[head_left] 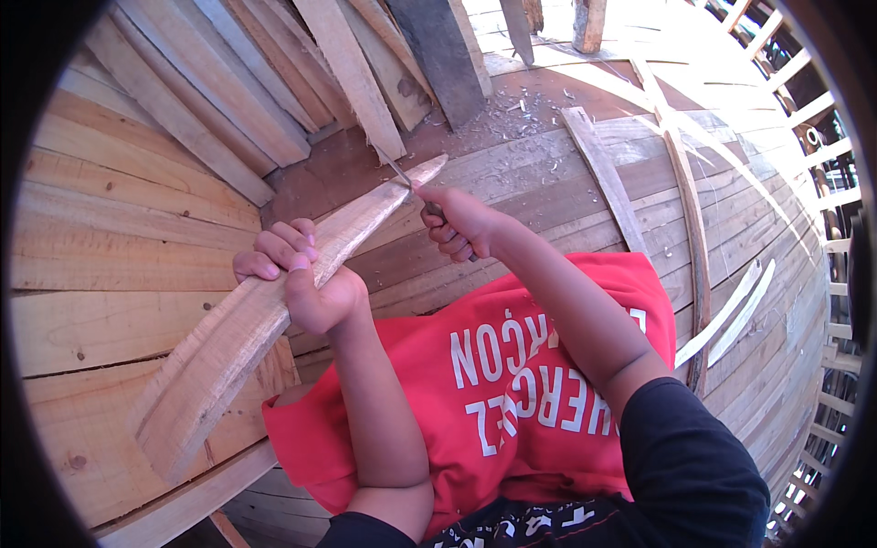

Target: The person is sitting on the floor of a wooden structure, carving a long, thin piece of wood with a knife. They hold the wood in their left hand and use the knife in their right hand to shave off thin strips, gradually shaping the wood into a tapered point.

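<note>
A long, pale, slightly curved piece of wood (215, 352) slants from the lower left up to a narrow tip, rough along its near edge. My left hand (320, 294) is wrapped round its middle, thumb on the near side and fingers over the far side. My right hand (459, 224) is closed round the dark handle of a knife (394, 167). The knife's thin blade lies across the wood close to its narrow tip; whether it cuts in there cannot be made out. Part of the handle is hidden by my fingers.
Several boards (219, 82) lean against the plank wall (110, 265) on the left. Wood shavings (521, 110) litter the plank floor (521, 173). Long strips (676, 164) and pale curved slats (744, 310) lie at right. Red cloth (548, 338) covers my lap.
</note>
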